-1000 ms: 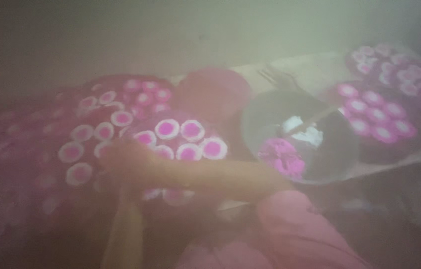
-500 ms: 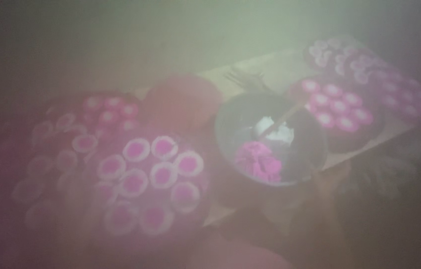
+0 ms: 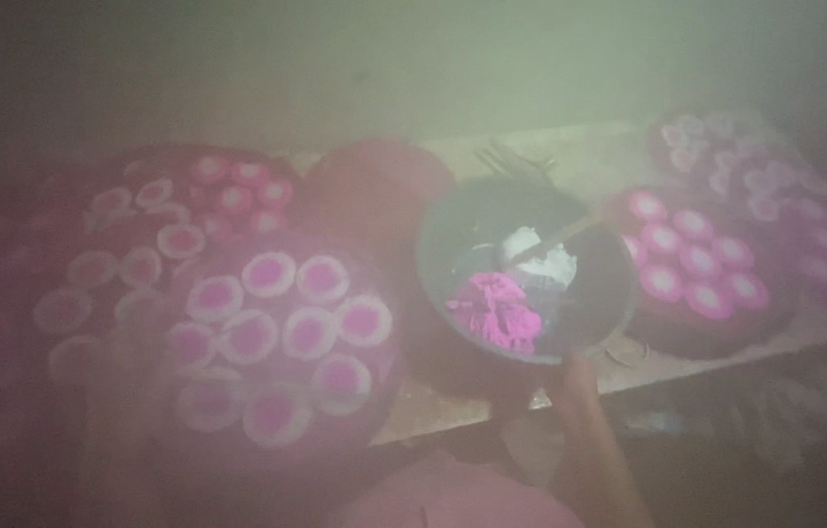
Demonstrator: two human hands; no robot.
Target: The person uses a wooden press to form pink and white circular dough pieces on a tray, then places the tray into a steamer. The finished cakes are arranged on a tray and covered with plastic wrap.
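Observation:
The whole view is hazy and dim. A dark round bowl (image 3: 433, 264) holds a pink lump (image 3: 496, 311), a white lump (image 3: 540, 256) and a thin stick (image 3: 565, 235) leaning on its far rim. My right hand (image 3: 578, 376) reaches up from below and grips the bowl's near rim. To the bowl's left, a dark round tray (image 3: 389, 376) carries several white discs with pink centres (image 3: 281, 332). A faint shape that may be my left forearm (image 3: 110, 420) lies at this tray's left side; its hand cannot be made out.
More trays of pink-centred discs stand at the left (image 3: 139, 244), right (image 3: 687, 337) and far right (image 3: 756, 166). A red round object (image 3: 374, 191) and a fork (image 3: 506, 161) lie behind the bowl on a pale table (image 3: 599, 156), whose front edge runs below the bowl.
An arm that lay across the near tray a second ago has withdrawn. The view has shifted so the bowl sits nearer the middle, and my right hand now shows at its near rim.

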